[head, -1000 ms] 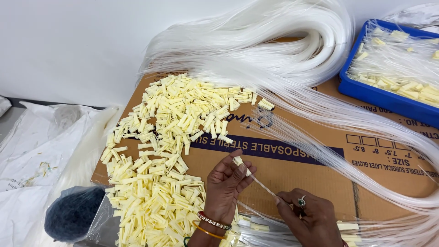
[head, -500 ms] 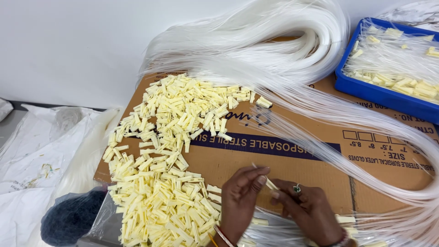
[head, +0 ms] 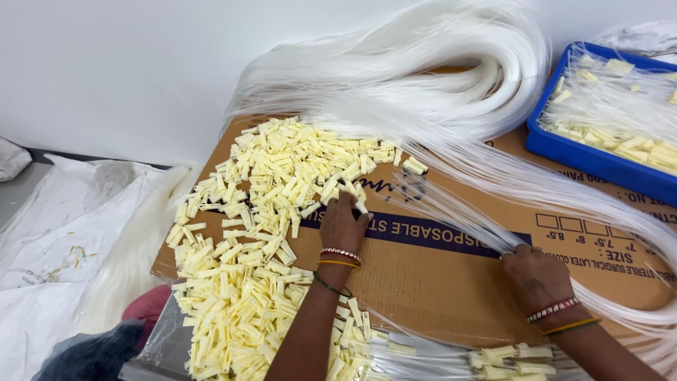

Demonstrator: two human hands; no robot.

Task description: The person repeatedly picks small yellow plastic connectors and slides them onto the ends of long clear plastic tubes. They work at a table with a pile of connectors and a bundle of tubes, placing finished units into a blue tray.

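Moved: left hand (head: 343, 224) from mid-cardboard out to the pile of pale yellow plastic clips (head: 282, 183), fingertips closed on one clip. Right hand (head: 530, 271) pinches thin clear tubes (head: 451, 204) on the flattened cardboard box (head: 437, 282). Clips: light, stiff; grip the sides. Tubes: limp, slippery.

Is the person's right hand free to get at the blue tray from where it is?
Probably yes, with a stretch. The right hand lies on the cardboard sheet, pinching clear strands. Only those loose strands lie between it and the blue tray, which is open-topped.
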